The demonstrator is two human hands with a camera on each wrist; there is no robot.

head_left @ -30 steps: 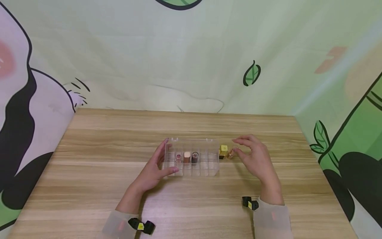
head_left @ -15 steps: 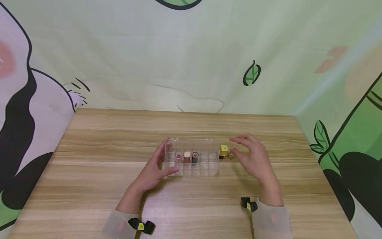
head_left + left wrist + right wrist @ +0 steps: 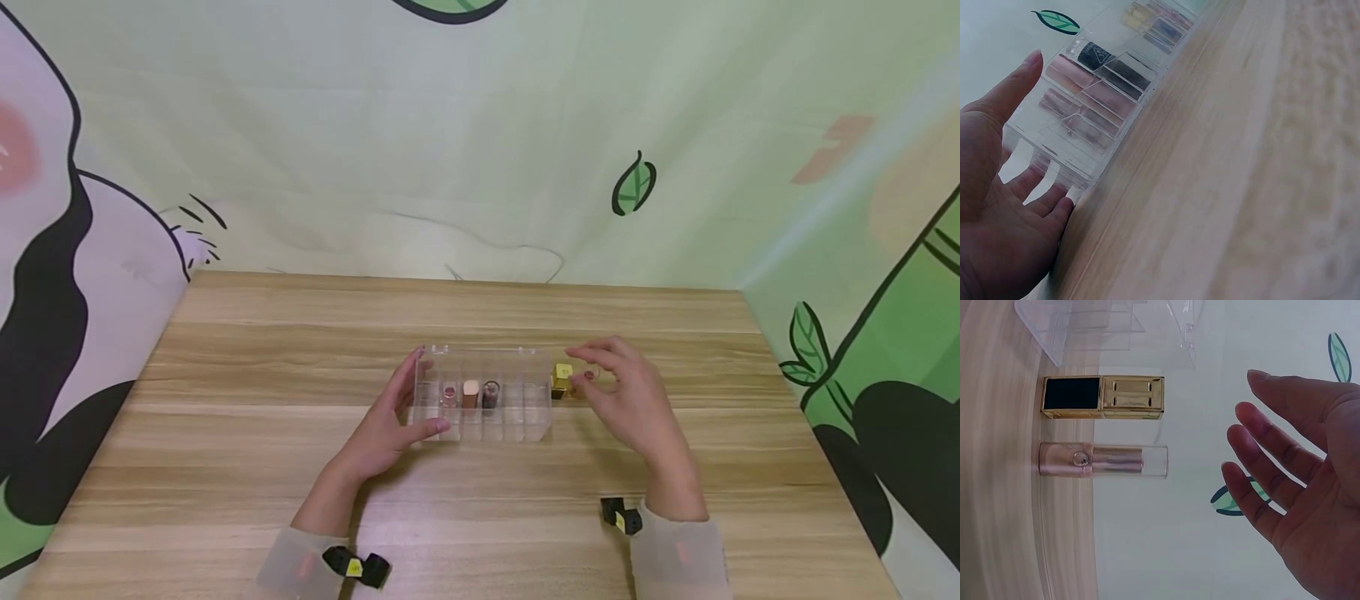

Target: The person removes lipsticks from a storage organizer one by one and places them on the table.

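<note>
My left hand (image 3: 386, 429) grips the left end of a clear compartment organizer (image 3: 532, 425), thumb over the front and fingers round the side. In its front row stand a small pink lipstick (image 3: 1079, 115), a rosy-brown lipstick (image 3: 1091, 87) and a black one (image 3: 1113, 69). Just right of the organizer, a gold-and-black lipstick (image 3: 1132, 397) stands upright on the table, with a rose-gold lipstick with a clear cap (image 3: 1104, 459) upright beside it. My right hand (image 3: 633, 400) hovers by these two with fingers spread and holds nothing; in the head view it partly hides the rose-gold one.
The wooden table (image 3: 480, 517) reaches back to a pale printed cloth (image 3: 480, 150). Each wrist wears a small black camera, the left one (image 3: 356, 568) near the table's front and the right one (image 3: 622, 517) by the sleeve.
My right hand has moved a little to the left, from the rose-gold lipstick toward the gold one. The left hand, the organizer and the lipsticks have stayed in place.
</note>
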